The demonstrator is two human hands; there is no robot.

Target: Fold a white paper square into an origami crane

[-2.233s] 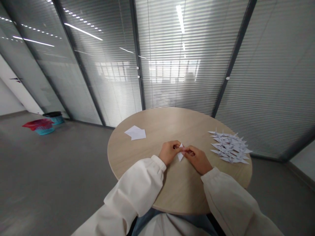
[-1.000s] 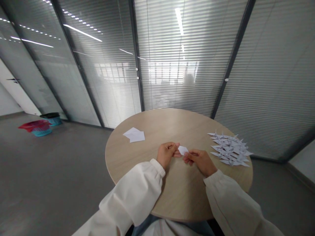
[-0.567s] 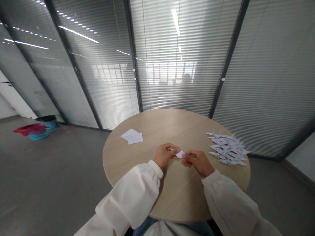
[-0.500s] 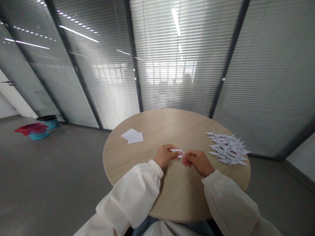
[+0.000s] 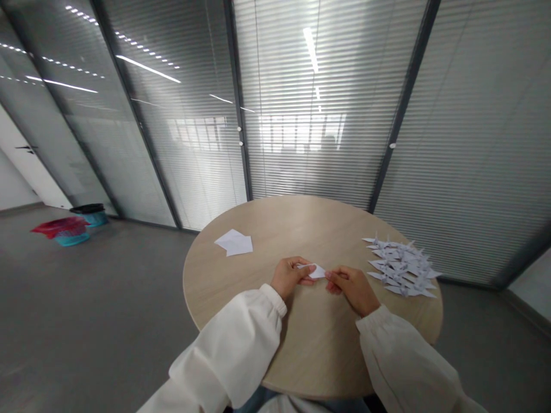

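Grip clenched on folded white paper (image 5: 317, 271), pinched between left hand (image 5: 289, 277) and right hand (image 5: 350, 288) above bench (image 5: 318, 350). Seems mid-fold; next move calls for pressing crease. Paper cranes (image 5: 402, 268) on bench's right, white sheets (image 5: 233, 242) on its left.

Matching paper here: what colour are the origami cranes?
The origami cranes look pale lilac-white in the head view.
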